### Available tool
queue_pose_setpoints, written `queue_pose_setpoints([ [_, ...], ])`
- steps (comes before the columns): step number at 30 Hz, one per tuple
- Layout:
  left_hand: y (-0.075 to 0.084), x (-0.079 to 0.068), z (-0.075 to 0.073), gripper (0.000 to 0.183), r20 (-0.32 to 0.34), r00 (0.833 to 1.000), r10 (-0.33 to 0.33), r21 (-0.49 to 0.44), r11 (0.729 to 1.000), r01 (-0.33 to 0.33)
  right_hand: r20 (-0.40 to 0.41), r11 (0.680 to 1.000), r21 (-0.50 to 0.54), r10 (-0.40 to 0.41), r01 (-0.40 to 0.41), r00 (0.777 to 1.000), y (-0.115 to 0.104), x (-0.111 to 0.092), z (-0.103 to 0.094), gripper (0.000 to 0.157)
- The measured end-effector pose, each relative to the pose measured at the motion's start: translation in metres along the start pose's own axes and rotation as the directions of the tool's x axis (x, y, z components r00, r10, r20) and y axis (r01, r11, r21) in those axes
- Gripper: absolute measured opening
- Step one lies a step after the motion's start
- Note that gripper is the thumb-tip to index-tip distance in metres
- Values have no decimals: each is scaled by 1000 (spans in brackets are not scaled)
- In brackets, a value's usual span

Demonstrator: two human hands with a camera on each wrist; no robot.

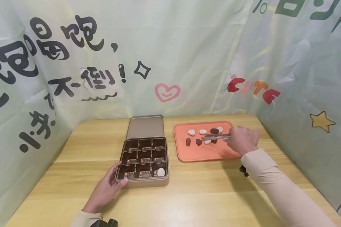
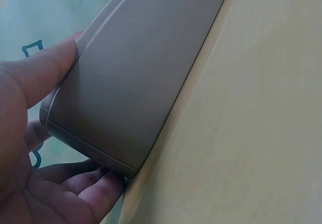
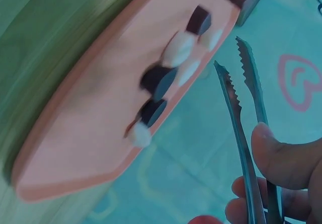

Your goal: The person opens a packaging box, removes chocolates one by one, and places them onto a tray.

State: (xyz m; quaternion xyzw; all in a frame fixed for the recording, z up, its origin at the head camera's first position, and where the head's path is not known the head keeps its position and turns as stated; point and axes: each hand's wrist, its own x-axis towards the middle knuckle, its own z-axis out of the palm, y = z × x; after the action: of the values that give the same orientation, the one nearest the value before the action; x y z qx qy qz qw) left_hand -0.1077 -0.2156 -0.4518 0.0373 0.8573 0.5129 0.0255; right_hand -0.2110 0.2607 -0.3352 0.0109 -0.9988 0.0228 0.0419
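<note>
My left hand (image 1: 103,192) holds the front left corner of a brown box (image 1: 147,183). In the left wrist view, the thumb lies on the box's rim and the fingers bend against its side. A dark divided insert (image 1: 135,164) fills the box, with one white chocolate (image 1: 161,172) in its front right compartment. My right hand (image 1: 243,140) grips metal tongs (image 3: 244,128) over an orange tray (image 1: 193,155). Their serrated tips stand apart with nothing between them in the right wrist view. White chocolates (image 1: 191,132) and dark chocolates (image 1: 199,142) lie scattered on the tray.
A flat brown lid (image 1: 145,127) lies directly behind the box. The wooden table (image 1: 187,195) is backed by a printed cloth (image 1: 187,56), which also rises along both sides. The tray stands right of the box with a narrow gap between them.
</note>
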Motion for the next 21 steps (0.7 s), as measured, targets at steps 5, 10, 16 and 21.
queue_pose_setpoints([
  [5,2,2,0,79,-6,1000,13,8,1000,-13,-43,998,24,-63,64,997,-17,-1,-5,25],
  [10,4,3,-1,80,-10,1000,9,-6,1000,-9,-64,991,31,-127,130,990,-35,-3,-9,24],
  [16,4,1,0,80,-6,1000,-5,-41,999,5,-136,976,-28,-217,215,967,-56,-11,-7,24],
  [21,3,-1,2,79,-18,1000,-4,-58,998,3,-97,957,9,-289,291,952,-68,-15,-5,19],
])
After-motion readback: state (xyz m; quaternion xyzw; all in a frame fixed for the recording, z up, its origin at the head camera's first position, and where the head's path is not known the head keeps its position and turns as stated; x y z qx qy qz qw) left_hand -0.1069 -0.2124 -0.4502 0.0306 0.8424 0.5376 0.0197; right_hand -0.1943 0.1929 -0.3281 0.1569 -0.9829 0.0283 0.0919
